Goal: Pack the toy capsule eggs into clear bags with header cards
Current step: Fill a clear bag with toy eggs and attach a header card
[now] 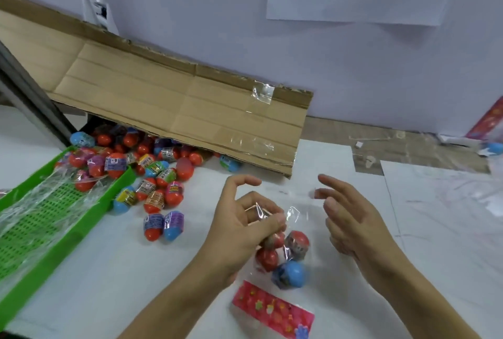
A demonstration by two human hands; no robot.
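Head camera looks down on a white table (109, 278), and nearest of all lies a pink header card (273, 311) printed with small bright shapes, at the bottom end of a clear bag (283, 251). Inside that bag sit several capsule eggs: a blue one (290, 274) lowest, a red one (267, 257) beside it, and another red-topped egg (297, 243) just above. The left hand (242, 227) pinches the crinkled open top of the bag between thumb and curled fingers, lifting the film a little. The right hand (351, 219) hovers just beside the bag's mouth, fingers loosely spread and relaxed, holding nothing. Off to the left, a green slatted tray (54, 238) stretches toward the near edge, with loose clear film draped over it and a few eggs at its far end. Between the tray and the hands, a scatter of loose eggs (160, 197) in red, blue and purple wrappers lies on the table. Farther back, more eggs (141, 148) spill out from under a flattened cardboard sheet (177, 101) that leans against the pale wall (217, 25). High on that wall hangs a white paper (353, 6) with a dark red bar. At the far right edge a red packet (487, 121) shows only partly.
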